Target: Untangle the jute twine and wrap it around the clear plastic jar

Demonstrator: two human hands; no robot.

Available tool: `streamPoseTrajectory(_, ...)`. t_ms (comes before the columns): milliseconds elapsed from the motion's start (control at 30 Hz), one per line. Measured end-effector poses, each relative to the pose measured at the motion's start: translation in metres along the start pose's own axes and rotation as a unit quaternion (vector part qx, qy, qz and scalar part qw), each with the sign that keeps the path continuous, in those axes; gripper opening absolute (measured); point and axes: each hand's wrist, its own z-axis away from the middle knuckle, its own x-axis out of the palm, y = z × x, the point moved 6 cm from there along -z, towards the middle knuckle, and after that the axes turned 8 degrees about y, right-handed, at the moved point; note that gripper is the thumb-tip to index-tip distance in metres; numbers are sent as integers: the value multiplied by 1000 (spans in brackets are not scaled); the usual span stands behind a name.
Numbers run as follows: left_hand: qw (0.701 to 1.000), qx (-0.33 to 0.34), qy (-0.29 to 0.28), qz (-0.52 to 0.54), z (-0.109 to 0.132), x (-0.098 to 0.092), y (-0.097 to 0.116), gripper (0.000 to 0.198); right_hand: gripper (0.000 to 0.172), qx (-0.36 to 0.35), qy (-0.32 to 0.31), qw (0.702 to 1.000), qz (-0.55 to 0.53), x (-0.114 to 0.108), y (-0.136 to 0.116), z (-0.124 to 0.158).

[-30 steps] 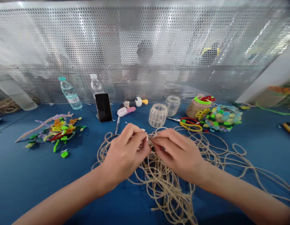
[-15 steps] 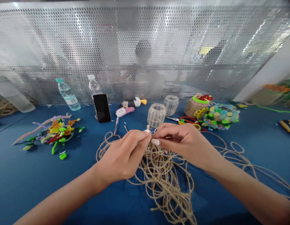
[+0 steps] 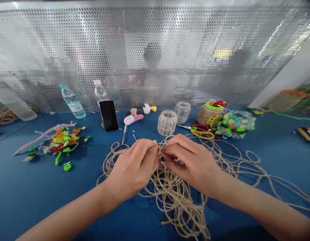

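A loose tangle of tan twine [image 3: 180, 197] lies on the blue table between my forearms. My left hand [image 3: 134, 164] is closed in a pinch on the twine above the pile. Facing it, my right hand [image 3: 192, 164] also pinches the twine, its fingertips almost meeting those of the left. The strand between them is mostly hidden by the fingers. Just behind my hands stands a glass jar [image 3: 167, 123] with pale vertical strips, and a second clear jar [image 3: 182, 112] is behind it.
Scissors [image 3: 202, 132] with red and yellow handles lie right of the jars, before a twine-wrapped jar [image 3: 206, 113] and a pompom-covered jar [image 3: 236, 124]. A phone [image 3: 109, 115] leans on a bottle [image 3: 100, 91]. Colourful pipe-cleaner pieces [image 3: 63, 140] lie left. A perforated metal panel [image 3: 134, 40] closes the back.
My right hand has turned and closed its fingers more tightly near my left fingertips. More loops of twine now show behind my right hand, near the scissors.
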Motion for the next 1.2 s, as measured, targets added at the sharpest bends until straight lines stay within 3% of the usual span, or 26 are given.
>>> streamPoseTrajectory(67,1000,-14,22,-11,-1,-2,-1,9,15,-34,1,999,25,2,-2,2)
streamPoseTrajectory(133,996,-73,38,23,-3,-3,-8,9,15,-72,15,996,53,3,-3,3)
streamPoseTrajectory(200,982,-160,27,95,-3,1,-19,10,16,-109,24,991,77,4,-4,3)
streamPoseTrajectory(267,968,-203,10,146,-3,5,-27,10,14,-109,26,991,77,3,-2,2)
streamPoseTrajectory(433,989,-110,11,101,-5,1,-21,9,11,33,1,999,-11,-2,9,-6)
streamPoseTrajectory(633,1000,-17,-17,15,-5,-1,4,10,16,10,-8,1000,11,1,5,-1)
streamPoseTrajectory(833,991,-127,5,43,-1,-3,-6,9,24,-98,-8,992,82,5,-8,4)
streamPoseTrajectory(1067,998,-55,-2,-28,-1,1,-5,7,25,-203,35,969,135,1,-18,7)
streamPoseTrajectory(1200,987,-140,-16,70,-2,5,-20,6,16,-209,17,966,149,5,-10,8)
